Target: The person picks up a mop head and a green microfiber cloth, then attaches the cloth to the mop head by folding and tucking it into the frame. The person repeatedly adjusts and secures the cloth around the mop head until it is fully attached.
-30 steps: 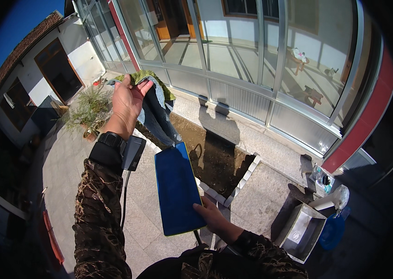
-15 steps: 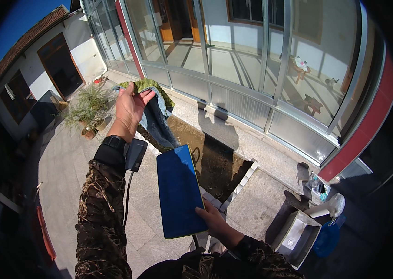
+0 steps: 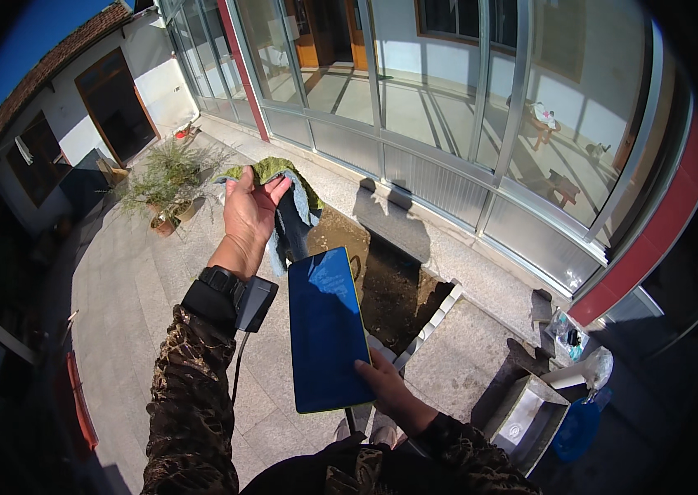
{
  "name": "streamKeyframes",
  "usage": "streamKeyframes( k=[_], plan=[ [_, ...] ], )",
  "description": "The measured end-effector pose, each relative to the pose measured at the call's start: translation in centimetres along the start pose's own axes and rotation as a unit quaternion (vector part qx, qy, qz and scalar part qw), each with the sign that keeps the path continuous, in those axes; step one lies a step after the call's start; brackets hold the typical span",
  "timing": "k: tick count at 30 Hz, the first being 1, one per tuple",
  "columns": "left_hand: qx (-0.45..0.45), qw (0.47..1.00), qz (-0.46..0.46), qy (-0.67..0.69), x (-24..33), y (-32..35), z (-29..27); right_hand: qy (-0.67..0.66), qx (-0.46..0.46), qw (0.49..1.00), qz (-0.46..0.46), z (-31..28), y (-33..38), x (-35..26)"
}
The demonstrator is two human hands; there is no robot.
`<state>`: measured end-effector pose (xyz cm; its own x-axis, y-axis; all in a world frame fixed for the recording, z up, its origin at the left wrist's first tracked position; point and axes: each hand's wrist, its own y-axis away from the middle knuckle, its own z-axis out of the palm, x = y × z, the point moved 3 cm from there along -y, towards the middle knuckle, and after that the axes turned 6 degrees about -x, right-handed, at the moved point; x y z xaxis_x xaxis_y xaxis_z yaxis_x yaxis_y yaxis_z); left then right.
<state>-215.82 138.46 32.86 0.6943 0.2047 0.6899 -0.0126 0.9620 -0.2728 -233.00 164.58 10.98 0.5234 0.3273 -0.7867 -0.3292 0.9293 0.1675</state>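
Note:
My left hand (image 3: 251, 213) is raised in front of me, its fingers closed on a cloth (image 3: 289, 227) that is green on one side and blue-grey on the other. The cloth hangs in folds below the fingers, just beyond the top edge of a flat, glossy blue rectangular panel (image 3: 328, 330). Thin yellow edging runs round this panel, and shadow and glare lie across its face. Nearer to me, my right hand (image 3: 390, 392) grips the panel by its lower right side, thumb on the face; the other fingers are hidden behind it.
Beyond the panel lies a soil bed (image 3: 390, 289) edged with white tiles (image 3: 431, 326). A glazed wall (image 3: 431, 173) stands behind it. Potted plants (image 3: 163, 186) are at the left. At the lower right sit a grey trough (image 3: 526, 421) and a blue basin (image 3: 576, 429).
The cloth's lower end has swung left, away from the panel's top edge, and hangs more gathered. My left hand has shifted slightly right and down in view; my right hand keeps its grip.

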Motion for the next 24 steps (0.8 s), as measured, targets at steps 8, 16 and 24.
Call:
streamKeyframes(
  k=[8,16,24],
  plan=[
    [0.037,0.997,0.065,0.034,-1.1,2.6,1.4,-0.011,0.004,1.000,0.004,-0.6,0.1,1.1],
    [-0.090,0.989,0.098,0.058,0.4,7.7,6.3,-0.021,-0.021,0.999,-0.010,-0.4,0.7,0.5],
    [-0.190,0.969,-0.139,-0.078,-3.2,30.2,-2.5,0.185,-0.040,0.968,-0.167,-3.0,-0.1,0.9]
  ],
)
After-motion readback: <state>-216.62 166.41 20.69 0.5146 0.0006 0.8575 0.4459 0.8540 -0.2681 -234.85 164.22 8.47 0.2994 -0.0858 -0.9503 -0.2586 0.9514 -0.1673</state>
